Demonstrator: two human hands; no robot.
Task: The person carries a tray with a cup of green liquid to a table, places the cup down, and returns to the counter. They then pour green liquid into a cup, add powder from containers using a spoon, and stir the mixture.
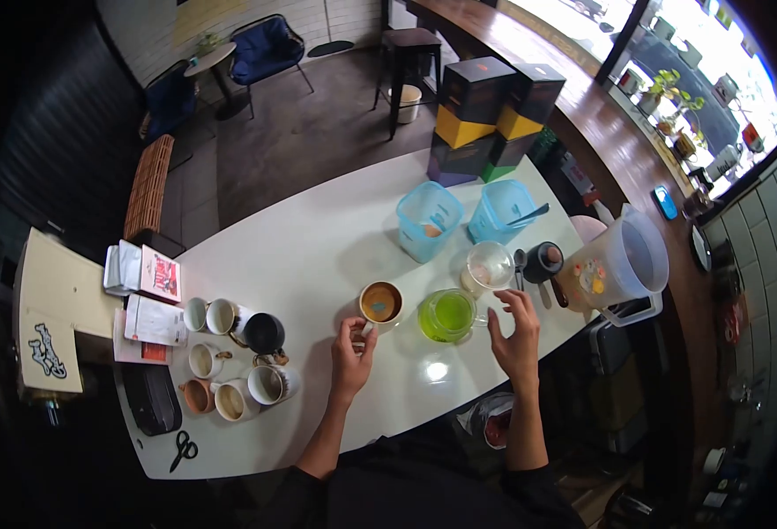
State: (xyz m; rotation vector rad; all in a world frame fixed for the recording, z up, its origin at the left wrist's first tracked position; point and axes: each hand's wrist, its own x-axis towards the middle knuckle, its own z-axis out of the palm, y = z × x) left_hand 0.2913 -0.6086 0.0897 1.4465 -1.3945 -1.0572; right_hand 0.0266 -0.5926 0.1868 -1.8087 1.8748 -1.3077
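My left hand (351, 361) pinches the handle of a white cup of brown coffee (380, 301), which stands upright on the table. To its right is a glass mug of bright green drink (450, 316), its handle pointing toward my right hand (515, 339). That hand is open, thumb and fingers curved apart, with the thumb close by the mug's handle. Behind the green drink stands a clear cup (487, 267) with a little pale stuff inside. Spoons (520, 263) and a small dark container (544, 261) lie just beyond my right fingers.
Two blue tubs (430, 220) stand farther back, before stacked dark boxes (464, 113). A large plastic pitcher (631, 260) occupies the right end of the white table (274, 229). Several mugs (232, 399) crowd the left side, near black scissors (184, 450) and paper packets (155, 319).
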